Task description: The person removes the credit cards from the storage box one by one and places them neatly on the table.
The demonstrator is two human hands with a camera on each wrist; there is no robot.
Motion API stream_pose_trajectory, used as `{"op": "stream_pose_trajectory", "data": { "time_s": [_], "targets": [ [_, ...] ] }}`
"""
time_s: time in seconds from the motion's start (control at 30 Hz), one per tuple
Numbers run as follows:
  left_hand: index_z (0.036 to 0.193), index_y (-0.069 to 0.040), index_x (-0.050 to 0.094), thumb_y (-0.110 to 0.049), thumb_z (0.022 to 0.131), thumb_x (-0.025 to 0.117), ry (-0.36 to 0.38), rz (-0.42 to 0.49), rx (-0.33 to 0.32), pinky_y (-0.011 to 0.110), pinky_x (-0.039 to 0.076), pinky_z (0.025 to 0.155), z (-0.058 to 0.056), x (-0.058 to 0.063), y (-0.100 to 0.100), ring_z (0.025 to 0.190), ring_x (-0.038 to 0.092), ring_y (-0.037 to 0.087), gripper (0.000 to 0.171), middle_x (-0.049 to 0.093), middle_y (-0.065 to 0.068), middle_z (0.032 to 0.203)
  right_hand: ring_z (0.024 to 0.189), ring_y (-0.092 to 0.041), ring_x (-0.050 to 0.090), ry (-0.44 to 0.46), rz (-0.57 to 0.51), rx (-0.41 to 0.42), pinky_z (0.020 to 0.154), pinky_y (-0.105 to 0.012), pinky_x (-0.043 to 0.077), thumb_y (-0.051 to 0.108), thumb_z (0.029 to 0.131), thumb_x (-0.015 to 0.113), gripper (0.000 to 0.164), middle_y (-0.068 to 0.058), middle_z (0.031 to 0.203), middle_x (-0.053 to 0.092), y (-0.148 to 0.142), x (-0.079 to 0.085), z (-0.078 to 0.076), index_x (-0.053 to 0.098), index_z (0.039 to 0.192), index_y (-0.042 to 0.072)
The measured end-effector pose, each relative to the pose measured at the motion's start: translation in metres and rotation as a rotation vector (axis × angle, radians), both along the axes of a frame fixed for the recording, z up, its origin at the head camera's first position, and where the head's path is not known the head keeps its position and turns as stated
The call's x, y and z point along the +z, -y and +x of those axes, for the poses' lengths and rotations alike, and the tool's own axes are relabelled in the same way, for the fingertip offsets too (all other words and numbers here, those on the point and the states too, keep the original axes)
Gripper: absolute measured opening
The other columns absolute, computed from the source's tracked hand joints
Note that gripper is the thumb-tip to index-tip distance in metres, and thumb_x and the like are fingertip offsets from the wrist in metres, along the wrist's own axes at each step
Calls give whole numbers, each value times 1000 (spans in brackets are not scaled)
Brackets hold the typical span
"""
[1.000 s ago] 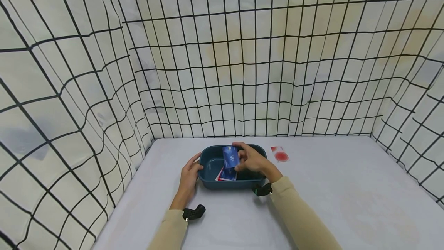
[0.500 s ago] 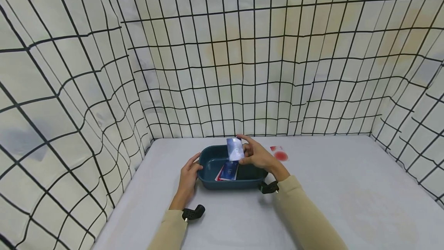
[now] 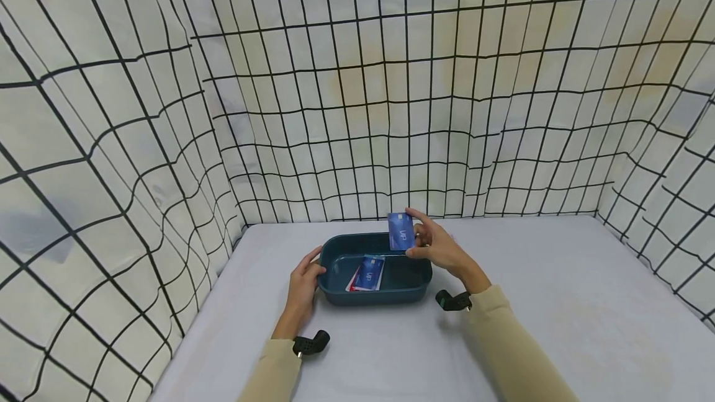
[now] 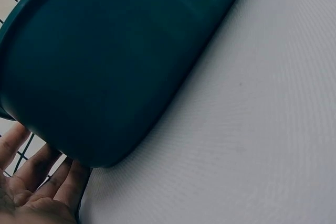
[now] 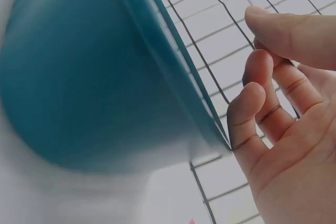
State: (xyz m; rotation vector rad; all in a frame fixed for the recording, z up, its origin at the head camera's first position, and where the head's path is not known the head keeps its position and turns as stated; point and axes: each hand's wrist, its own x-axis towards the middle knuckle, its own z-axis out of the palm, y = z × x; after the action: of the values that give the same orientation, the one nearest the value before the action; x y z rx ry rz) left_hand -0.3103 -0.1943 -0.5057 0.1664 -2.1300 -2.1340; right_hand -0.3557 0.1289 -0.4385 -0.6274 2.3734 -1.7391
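Note:
My right hand [image 3: 441, 250] pinches a blue card [image 3: 401, 232] marked VIP between thumb and fingertips. It holds the card upright over the right back part of a teal plastic basin [image 3: 368, 298]. Inside the basin, towards its left, another blue VIP card [image 3: 368, 273] lies on top of a red-and-white card [image 3: 351, 283]. My left hand [image 3: 303, 287] holds the basin's left end, thumb at the rim and fingers against the outside. The left wrist view shows those fingers [image 4: 39, 174] touching the end wall. In the right wrist view the pinched card is hidden behind the right hand's fingers.
A white-covered table [image 3: 558, 303] carries the basin. White sheeting with a black grid net [image 3: 357, 110] rises behind and at both sides. Dark wrist cameras [image 3: 311, 343] sit on both wrists. A card lying right of the basin is almost wholly covered by the right hand.
My right hand has lifted the blue card out of the basin and moved it right and up. The blue card below is now uncovered. My left hand and the basin stay put.

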Motion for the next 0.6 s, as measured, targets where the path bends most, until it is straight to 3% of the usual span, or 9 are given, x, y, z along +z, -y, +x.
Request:
{"op": "stream_pose_trajectory", "data": {
  "time_s": [0.33,0.6],
  "targets": [
    [150,-19,53,-11,97,49,5,-23,23,25,47,97,0,1,-2,133,54,31,54,53,16,152,98,-27,54,-9,9,-79,88,-37,46,4,89,73,93,-15,115,60,-26,-3,-3,23,163,31],
    [150,-17,52,-10,96,50,-8,-26,18,23,47,95,2,2,-2,133,54,31,54,53,18,152,97,-27,53,10,27,-129,66,-34,45,8,90,73,94,-18,120,60,-40,-6,-6,20,164,33]
  ]
}}
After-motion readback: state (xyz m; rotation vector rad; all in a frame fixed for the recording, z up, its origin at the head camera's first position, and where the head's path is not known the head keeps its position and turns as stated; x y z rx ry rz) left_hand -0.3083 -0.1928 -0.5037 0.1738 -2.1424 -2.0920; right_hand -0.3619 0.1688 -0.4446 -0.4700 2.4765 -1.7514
